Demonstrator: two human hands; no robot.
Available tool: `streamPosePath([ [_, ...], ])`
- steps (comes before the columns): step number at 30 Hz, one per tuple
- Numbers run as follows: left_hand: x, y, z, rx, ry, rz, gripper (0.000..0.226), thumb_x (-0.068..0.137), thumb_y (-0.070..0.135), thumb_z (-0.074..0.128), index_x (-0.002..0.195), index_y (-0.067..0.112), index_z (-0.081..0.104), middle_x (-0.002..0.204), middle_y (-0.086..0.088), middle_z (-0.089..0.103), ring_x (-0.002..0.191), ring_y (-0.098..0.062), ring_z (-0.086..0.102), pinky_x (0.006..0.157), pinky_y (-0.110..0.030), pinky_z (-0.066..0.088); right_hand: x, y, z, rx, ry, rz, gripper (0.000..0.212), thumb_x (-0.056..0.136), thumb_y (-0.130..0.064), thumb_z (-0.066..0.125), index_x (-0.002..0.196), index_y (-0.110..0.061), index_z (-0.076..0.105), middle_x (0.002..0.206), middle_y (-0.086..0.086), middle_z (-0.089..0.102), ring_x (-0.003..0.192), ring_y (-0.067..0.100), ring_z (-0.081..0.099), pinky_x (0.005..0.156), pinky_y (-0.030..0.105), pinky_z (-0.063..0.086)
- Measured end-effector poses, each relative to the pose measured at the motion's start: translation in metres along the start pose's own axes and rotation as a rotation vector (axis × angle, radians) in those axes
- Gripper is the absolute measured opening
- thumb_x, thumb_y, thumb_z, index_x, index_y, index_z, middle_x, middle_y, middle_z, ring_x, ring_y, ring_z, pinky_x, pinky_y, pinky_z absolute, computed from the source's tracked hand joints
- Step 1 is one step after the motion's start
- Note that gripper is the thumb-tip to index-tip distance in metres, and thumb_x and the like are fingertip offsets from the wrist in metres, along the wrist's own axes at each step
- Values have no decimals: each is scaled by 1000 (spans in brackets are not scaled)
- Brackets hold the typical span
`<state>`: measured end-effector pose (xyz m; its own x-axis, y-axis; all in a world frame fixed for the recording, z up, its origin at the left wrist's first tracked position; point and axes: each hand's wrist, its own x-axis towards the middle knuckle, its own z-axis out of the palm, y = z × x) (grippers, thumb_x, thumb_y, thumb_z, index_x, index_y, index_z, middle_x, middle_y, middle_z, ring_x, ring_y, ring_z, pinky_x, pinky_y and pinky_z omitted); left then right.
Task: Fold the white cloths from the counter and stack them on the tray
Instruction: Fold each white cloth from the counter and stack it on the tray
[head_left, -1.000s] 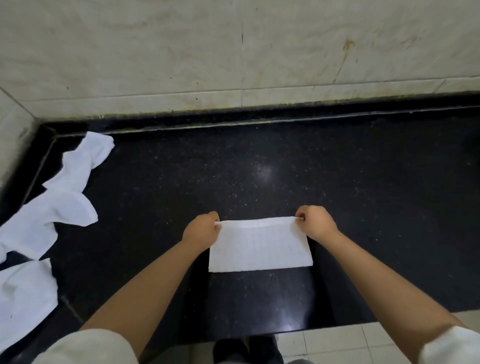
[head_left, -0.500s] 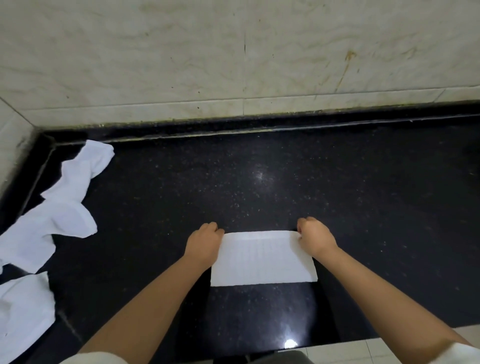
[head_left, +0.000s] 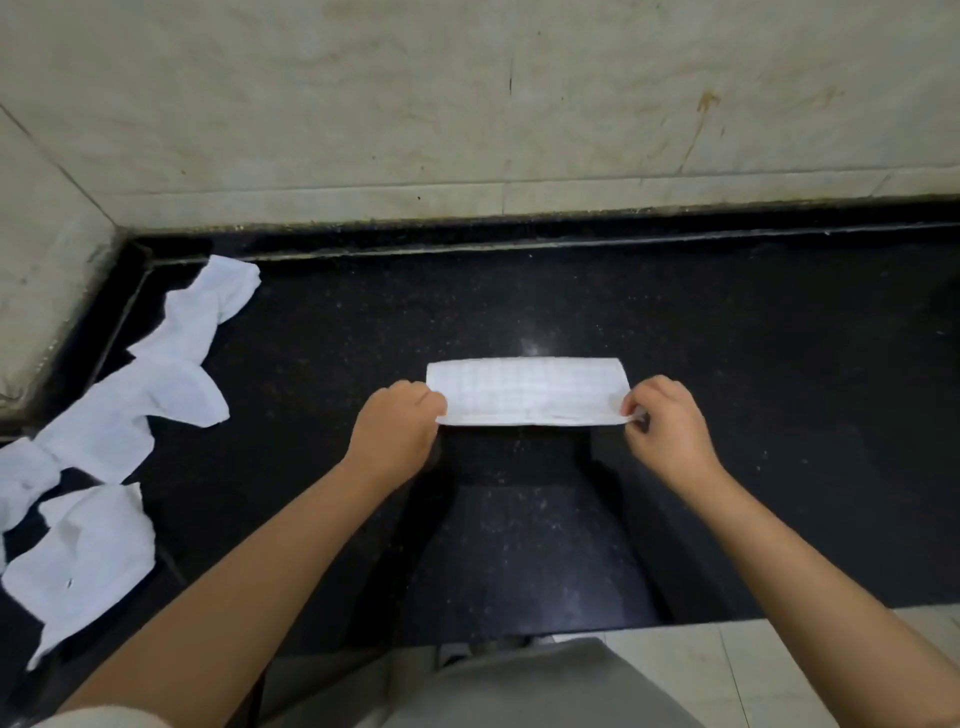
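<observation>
A white cloth (head_left: 527, 391), folded into a narrow strip, lies flat on the black counter (head_left: 727, 364) in the middle of the head view. My left hand (head_left: 397, 431) pinches its near left corner. My right hand (head_left: 667, 428) pinches its near right corner. Several loose white cloths (head_left: 156, 400) lie crumpled along the counter's left side. No tray is in view.
A pale marble wall (head_left: 467, 104) rises behind the counter and turns a corner at the far left. The counter's front edge (head_left: 571, 631) runs just ahead of my body, with light floor tiles (head_left: 831, 670) below at the right.
Both hands brought the cloth's near edge up over itself, so the wider rectangle became a narrow strip lying farther from me. The loose cloths on the left did not move.
</observation>
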<state>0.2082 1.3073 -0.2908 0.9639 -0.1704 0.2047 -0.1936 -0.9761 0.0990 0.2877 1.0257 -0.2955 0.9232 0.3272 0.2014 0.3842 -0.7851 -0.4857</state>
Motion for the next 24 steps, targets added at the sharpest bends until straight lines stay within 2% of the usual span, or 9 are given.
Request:
streamPosePath([
  [3,-38,15,29,46,-167,95,20,50,12,77,68,15,69,59,-1,61,48,-21,57,42,-21,44,-45,17,27,-43,-93,12,25,52,20,59,67,1,62,77,18,62,71,40,59,64,39,49],
  [6,-81,36,62,63,-382,63,45,42,45,85,78,22,72,71,6,67,60,-13,64,48,-18,48,-89,24,47,-136,-265,157,19,63,8,65,79,-2,70,100,16,66,95,41,60,80,46,48],
  [9,-100,42,68,9,-302,-12,41,66,46,67,95,18,64,89,1,69,78,-16,69,60,-23,55,-105,23,48,-102,-248,256,22,74,1,64,94,-2,70,115,18,62,111,39,54,94,50,41],
  [11,-94,42,64,-15,-262,-91,41,75,41,45,101,13,61,97,-6,70,86,-22,69,66,-29,57,-98,15,42,-94,-189,360,24,82,-8,61,104,-2,66,119,17,60,114,36,52,95,47,40],
  [13,-78,46,58,-19,-244,-185,45,81,36,45,108,6,65,112,-13,67,101,-28,66,77,-35,56,-85,8,37,-125,-213,509,33,89,-23,53,117,-5,58,123,14,58,114,33,49,93,43,39],
  [15,-60,52,56,-94,-310,-289,49,94,31,43,134,3,45,145,-16,40,136,-29,38,106,-38,38,-73,2,38,-152,-279,629,38,90,-31,49,119,-7,54,123,14,56,113,31,49,92,41,39],
  [17,-49,55,60,-127,-428,-370,57,100,34,32,147,7,16,158,-9,7,146,-22,3,118,-34,13,-64,-5,42,-194,-337,691,35,89,-31,48,114,-7,55,121,12,55,111,30,50,92,39,38],
  [18,-46,55,66,-109,-459,-396,59,100,36,28,148,8,9,158,-7,0,146,-21,-4,120,-34,8,-61,-8,44,-214,-350,712,33,89,-29,48,112,-7,55,120,11,55,109,29,51,92,38,38],
  [24,-50,53,86,-65,-523,-429,63,100,42,20,148,10,-5,157,-6,-14,145,-20,-14,119,-36,-4,-48,-17,50,-219,-399,859,22,86,-17,47,102,-8,60,114,10,58,107,28,53,94,36,37],
])
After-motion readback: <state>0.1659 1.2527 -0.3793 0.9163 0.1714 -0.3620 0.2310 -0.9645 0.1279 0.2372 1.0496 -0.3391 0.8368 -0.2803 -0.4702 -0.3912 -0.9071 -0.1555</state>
